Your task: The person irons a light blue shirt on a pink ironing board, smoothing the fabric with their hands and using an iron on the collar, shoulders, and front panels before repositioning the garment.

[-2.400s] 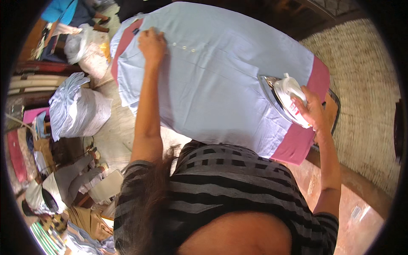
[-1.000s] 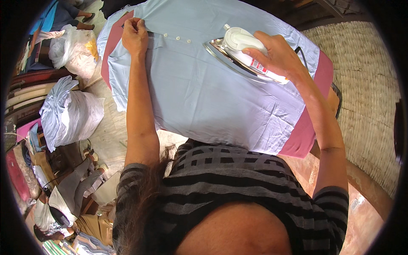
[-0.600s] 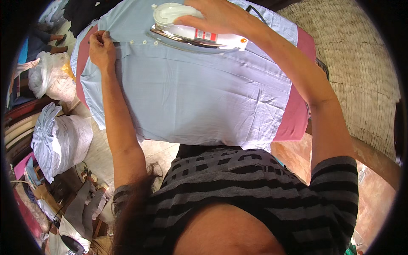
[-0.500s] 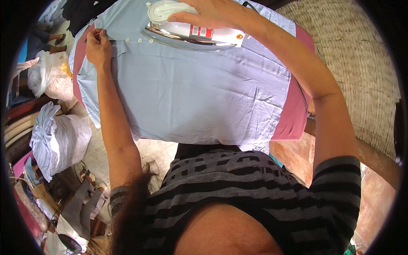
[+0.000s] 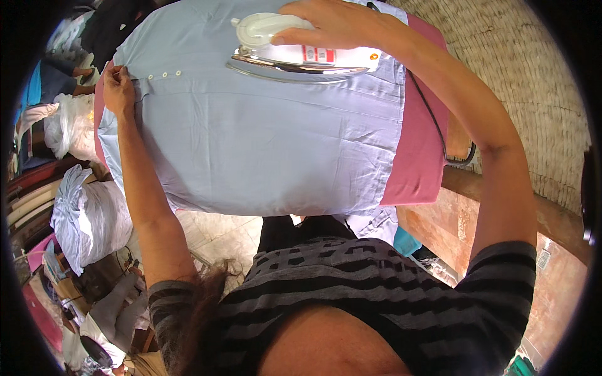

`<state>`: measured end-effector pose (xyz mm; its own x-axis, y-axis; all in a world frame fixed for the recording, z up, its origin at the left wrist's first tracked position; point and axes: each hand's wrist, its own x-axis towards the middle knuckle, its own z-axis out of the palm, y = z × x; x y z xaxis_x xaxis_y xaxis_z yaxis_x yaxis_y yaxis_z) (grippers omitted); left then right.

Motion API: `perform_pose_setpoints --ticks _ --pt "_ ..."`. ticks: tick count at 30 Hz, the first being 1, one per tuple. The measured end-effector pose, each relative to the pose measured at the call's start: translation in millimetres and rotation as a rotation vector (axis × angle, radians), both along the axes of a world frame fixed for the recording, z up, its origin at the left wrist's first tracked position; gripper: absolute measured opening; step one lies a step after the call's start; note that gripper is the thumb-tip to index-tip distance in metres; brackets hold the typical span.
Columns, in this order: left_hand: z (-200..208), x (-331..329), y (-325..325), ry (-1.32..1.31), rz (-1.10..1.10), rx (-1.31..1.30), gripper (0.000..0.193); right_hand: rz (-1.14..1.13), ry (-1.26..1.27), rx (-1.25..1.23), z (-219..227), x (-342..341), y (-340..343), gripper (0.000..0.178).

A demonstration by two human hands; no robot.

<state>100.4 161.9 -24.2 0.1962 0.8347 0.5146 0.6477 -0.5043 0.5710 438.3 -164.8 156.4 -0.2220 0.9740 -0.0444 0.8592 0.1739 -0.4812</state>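
Note:
A pale blue button-up shirt is spread over an ironing board with a maroon cover. My right hand is wrapped over the handle of a white iron with a chrome edge, at the far middle of the shirt. The iron's pointed end faces left, and its soleplate is hidden beneath it. At the far left, my left hand pinches the shirt near its button edge, beside a row of small white buttons. Some creases show on the shirt's right part.
A black cord hangs over the board's right side. Stuffed plastic bags stand left of the board, among piled cloth and clutter. A woven mat covers the surface at far right, edged by a wooden beam.
The iron, under my right hand, has moved right along the shirt, away from the buttons. My left hand and the pinched shirt edge sit farther left in view. The view has shifted a little.

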Motion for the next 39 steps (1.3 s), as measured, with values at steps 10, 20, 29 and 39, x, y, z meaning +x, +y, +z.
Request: perform_pose_setpoints --ticks 10,20,29,39 --pt "2 0 1 0.055 -0.006 0.003 0.023 0.008 0.005 -0.109 20 27 -57 0.043" --pt "-3 -12 5 -0.01 -0.058 -0.007 0.02 -0.289 -0.014 -0.004 0 61 -116 0.033" --pt "-8 -1 4 -0.148 -0.05 0.016 0.021 -0.199 0.005 0.129 -5 4 -54 0.036" --pt "16 13 -30 -0.064 0.076 -0.041 0.02 -0.242 0.047 0.097 -13 -82 34 0.041"
